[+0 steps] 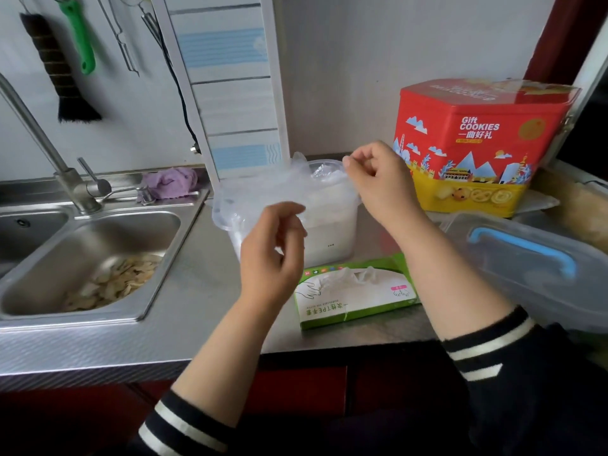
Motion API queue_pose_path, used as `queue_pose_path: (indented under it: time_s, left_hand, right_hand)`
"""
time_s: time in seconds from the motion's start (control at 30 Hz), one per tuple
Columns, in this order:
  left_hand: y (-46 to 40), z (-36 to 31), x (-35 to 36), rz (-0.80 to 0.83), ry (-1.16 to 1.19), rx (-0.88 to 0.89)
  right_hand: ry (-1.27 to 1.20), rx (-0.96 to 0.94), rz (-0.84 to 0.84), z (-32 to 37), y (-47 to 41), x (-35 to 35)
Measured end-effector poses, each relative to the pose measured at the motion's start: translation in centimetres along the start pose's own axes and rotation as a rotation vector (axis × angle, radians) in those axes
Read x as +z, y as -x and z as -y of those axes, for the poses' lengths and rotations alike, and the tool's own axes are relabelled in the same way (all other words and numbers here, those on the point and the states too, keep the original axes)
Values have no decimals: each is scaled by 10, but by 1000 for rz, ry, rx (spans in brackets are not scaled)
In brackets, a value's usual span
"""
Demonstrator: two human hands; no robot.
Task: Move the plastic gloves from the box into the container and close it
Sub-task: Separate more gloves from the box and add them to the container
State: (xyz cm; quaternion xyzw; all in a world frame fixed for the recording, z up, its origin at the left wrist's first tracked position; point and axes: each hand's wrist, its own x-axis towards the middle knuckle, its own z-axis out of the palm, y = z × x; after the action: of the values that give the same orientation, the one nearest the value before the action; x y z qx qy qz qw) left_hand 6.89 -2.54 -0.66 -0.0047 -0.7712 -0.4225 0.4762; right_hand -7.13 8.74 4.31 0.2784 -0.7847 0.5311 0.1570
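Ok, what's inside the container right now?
Clear plastic gloves bulge above the container rim. Both hands pinch them: left, right. Its frosted walls hide anything deeper.

Both hands, the left hand [273,258] and the right hand [378,179], are hovering over the open container [329,232], crowding its mouth. The glove box [355,291] is blocking the near side, the cookie tin [477,143] is closing off the right, and the lid [526,268] is sitting right of the box. Bare counter [197,291] is lying free toward the sink [98,241].
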Motion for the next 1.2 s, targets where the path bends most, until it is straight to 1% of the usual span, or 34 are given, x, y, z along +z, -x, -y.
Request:
queue_pose_path:
  time_s: [0.03, 0.07, 0.2, 0.23, 0.27, 0.3, 0.33, 0.37, 0.4, 0.47, 0.6, 0.73, 0.83, 0.93, 1.0, 1.07, 1.13, 1.2]
  left_hand:
    - [12, 6, 2, 81, -8, -40]
    - [19, 12, 3, 172, -30, -80]
    - [32, 31, 9, 591, -128, -180]
    - [33, 33, 11, 660, -142, -207]
    - [34, 34, 15, 698, -164, -228]
    - [35, 34, 17, 709, -199, -235]
    - [35, 34, 20, 700, -236, -229]
    - [36, 34, 22, 684, -259, -230]
    - [37, 33, 23, 666, -272, -240]
    - [40, 35, 25, 632, -280, -252]
    - [47, 37, 26, 572, -259, -254]
    - [46, 37, 25, 563, -274, -269]
    - [44, 37, 25, 586, -269, -300]
    - [40, 37, 21, 632, -231, -329]
    - [37, 35, 15, 665, -198, -361]
    - [35, 33, 12, 699, -83, -425]
    - [35, 28, 10, 715, 164, -484]
    - [32, 16, 6, 731, 354, -490]
  right_hand:
    - [-74, 20, 65, -1, 13, -7]
    - [-114, 41, 168, -2, 24, -14]
    - [-124, 197, 697, -17, 62, -30]
    - [-85, 243, 811, -23, 69, -30]
    - [12, 257, 872, -29, 74, -29]
    - [119, 248, 883, -34, 79, -27]
    - [209, 234, 826, -39, 83, -24]
    - [245, 220, 732, -39, 87, -20]
    - [255, 211, 646, -39, 90, -17]
    - [216, 220, 555, -39, 94, -11]
    - [89, 277, 440, -37, 101, -5]
    - [-119, 282, 312, -28, 102, -4]
    - [-302, 248, 147, -12, 101, -9]
    - [-399, 209, -38, 4, 94, -23]
    - [-434, 225, -89, 11, 91, -35]
    - [-503, 285, -83, 14, 90, -42]
    - [-596, 366, -65, 14, 91, -45]
    - [-628, 431, -44, 13, 94, -45]
